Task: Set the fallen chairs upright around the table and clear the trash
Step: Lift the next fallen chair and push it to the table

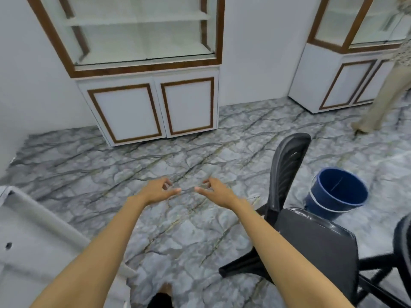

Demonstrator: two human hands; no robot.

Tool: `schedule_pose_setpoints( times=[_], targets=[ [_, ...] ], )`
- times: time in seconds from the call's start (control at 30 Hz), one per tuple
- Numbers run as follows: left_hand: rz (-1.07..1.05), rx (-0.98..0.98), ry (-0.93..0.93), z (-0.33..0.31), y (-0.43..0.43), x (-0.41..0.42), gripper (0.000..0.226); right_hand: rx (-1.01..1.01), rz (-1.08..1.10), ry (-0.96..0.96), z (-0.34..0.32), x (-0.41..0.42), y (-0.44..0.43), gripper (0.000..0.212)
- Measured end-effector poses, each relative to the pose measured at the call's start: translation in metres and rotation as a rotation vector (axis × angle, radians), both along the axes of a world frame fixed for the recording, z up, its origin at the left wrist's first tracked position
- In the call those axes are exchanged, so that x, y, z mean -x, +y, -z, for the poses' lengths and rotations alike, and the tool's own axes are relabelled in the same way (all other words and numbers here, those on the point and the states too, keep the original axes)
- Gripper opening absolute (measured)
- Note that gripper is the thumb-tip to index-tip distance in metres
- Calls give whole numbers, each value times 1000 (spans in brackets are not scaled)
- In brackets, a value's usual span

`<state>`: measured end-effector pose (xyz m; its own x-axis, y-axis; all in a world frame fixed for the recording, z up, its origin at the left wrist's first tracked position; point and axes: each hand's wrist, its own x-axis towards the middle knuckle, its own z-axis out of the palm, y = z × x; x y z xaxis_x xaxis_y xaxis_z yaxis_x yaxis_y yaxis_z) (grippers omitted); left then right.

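Observation:
A black plastic chair (315, 245) stands at the lower right, its backrest (287, 165) rising toward the middle of the floor. My left hand (155, 192) and my right hand (216, 192) are stretched out side by side over the marble floor, fingers apart and curled, holding nothing. The right hand is just left of the chair's backrest, not touching it. A blue bucket (338, 194) stands on the floor behind the chair. A grey table's corner (33, 230) shows at the lower left. Part of another black chair (403, 241) shows at the right edge.
Two white cabinets with brown trim and glass shelves stand against the wall, one at centre (146, 103) and one at the right (347, 81). Another person's leg (382, 103) is at the far right. Marble floor (133, 165) stretches between cabinets and table.

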<state>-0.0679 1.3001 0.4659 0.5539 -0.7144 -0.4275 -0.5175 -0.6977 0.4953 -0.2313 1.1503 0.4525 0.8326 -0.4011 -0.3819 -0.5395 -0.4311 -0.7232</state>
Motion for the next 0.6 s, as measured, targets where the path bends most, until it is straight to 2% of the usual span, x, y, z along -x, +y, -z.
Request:
schedule_pose_setpoints(
  times=[0.27, 0.6],
  targets=[
    [342, -26, -101, -5, -149, -124, 59, 76, 210, 143, 18, -98, -114, 71],
    [663, -79, -51, 36, -381, -168, 59, 110, 489, 298, 48, -128, -289, 72]
  ],
)
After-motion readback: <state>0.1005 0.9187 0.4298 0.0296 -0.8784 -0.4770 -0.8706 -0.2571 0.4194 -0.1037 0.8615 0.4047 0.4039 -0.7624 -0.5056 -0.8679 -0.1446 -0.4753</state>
